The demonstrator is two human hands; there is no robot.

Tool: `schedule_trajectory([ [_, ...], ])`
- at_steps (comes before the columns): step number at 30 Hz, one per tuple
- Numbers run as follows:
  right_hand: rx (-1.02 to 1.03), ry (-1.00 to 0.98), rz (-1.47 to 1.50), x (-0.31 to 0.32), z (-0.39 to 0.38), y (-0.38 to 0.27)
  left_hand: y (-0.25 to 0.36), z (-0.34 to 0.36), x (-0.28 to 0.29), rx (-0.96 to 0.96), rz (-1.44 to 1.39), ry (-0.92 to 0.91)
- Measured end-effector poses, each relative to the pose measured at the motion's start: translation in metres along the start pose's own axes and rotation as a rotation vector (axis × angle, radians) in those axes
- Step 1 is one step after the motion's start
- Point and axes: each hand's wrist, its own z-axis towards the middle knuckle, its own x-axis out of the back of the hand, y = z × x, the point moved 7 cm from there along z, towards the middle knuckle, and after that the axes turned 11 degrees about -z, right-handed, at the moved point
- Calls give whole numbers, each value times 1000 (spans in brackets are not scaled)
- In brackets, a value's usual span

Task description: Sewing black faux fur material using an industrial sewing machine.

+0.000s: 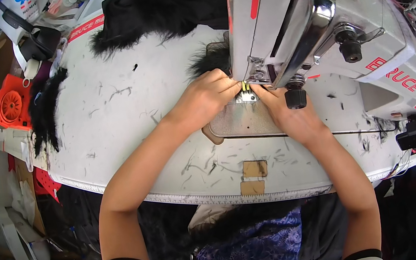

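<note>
A white sewing machine (283, 18) stands over the tabletop, its presser foot (247, 90) low above the metal needle plate (242, 119). My left hand (203, 100) is closed just left of the foot, thumb and finger pinched close to it. Black fur trim (203, 64) sticks out behind that hand, and its edge seems to be in the pinch. From the right, my right hand (293, 113) reaches under the machine head with fingers pressed together at the foot. Whatever those fingers hold is hidden by the hand and the machine.
A large black furry garment piece (160, 11) lies at the back. On the left are a strip of black fur (50, 109) and an orange device (11, 105). Fur scraps litter the white table (108, 124). Patterned blue fabric (250, 249) hangs below the table edge.
</note>
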Motion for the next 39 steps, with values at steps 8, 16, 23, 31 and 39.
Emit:
schedule_trajectory([
  [8, 76, 188, 18, 8, -2, -3, -1, -1, -1, 4, -10, 51],
  [16, -22, 67, 40, -3, 0, 8, -11, 1, 0, 79, -13, 67],
  [23, -94, 96, 160, -6, -3, 19, -7, 0, 12, 189, -219, -111],
  [31, -16, 42, 298, 1, -2, 14, 20, 4, 19, -115, -172, -77],
  [39, 136, 93, 260, 7, -1, 7, 12, 0, -3, 37, -95, -59],
])
